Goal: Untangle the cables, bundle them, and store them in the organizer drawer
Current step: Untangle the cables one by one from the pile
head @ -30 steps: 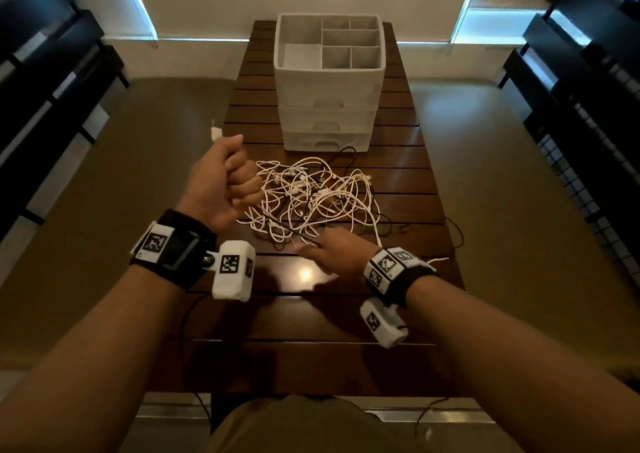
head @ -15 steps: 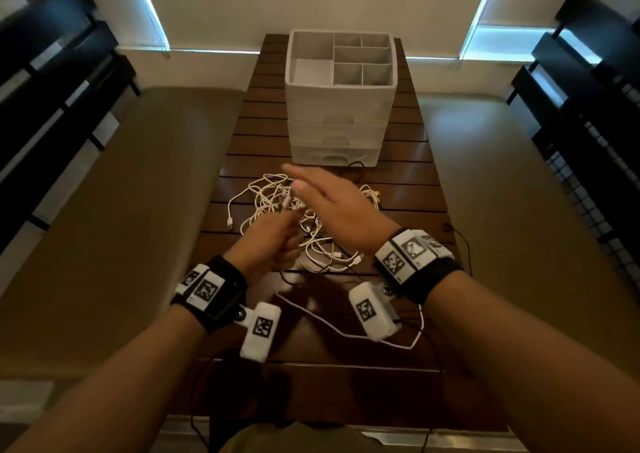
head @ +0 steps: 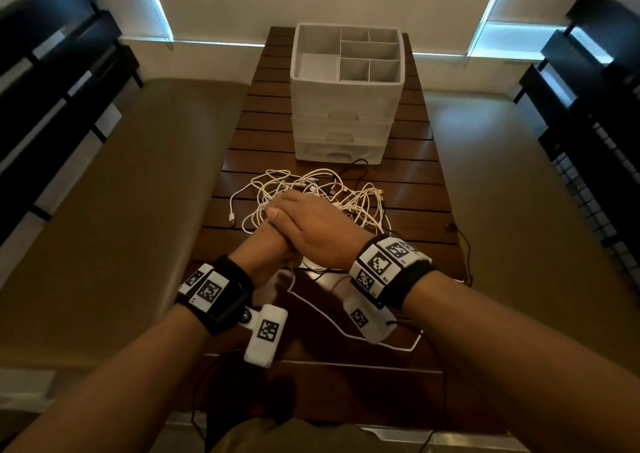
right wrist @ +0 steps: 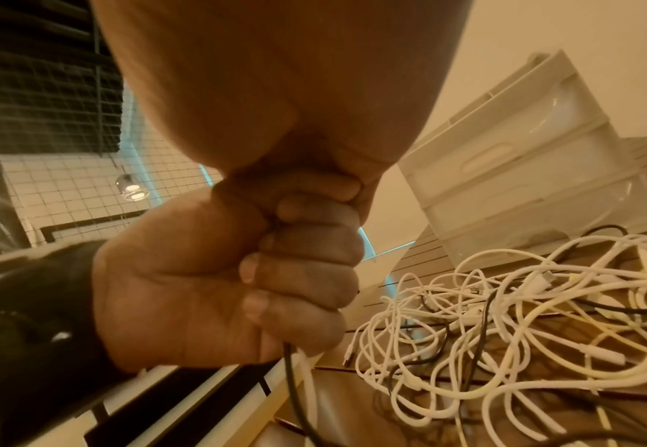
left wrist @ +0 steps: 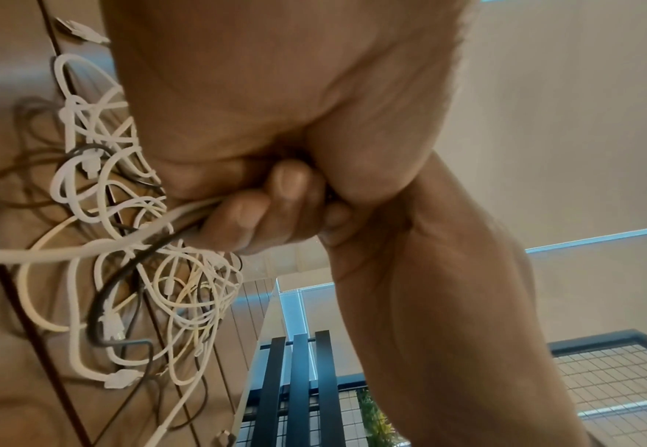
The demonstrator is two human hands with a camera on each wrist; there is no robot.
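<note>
A tangle of white and black cables (head: 311,185) lies mid-table in front of the white drawer organizer (head: 346,106), whose drawers are closed. My left hand (head: 263,248) is a fist just before the pile. The right wrist view shows that left hand (right wrist: 237,287) gripping a white and a black cable (right wrist: 295,387) that hang below it. My right hand (head: 311,224) lies across the top of the left fist, fingers fairly straight, with no cable seen in it. The left wrist view shows the curled left fingers (left wrist: 275,196) round the white cable (left wrist: 84,251).
The slatted wooden table (head: 415,161) is narrow, with tan benches left (head: 121,210) and right (head: 519,192) and dark slatted backs beyond. One white cable (head: 346,331) trails over the near table edge. A thin black cable (head: 464,244) runs along the right edge.
My left fist came down from the left to the table's centre with its cables. My right hand left the tabletop, rose over the left hand and now rests on it.
</note>
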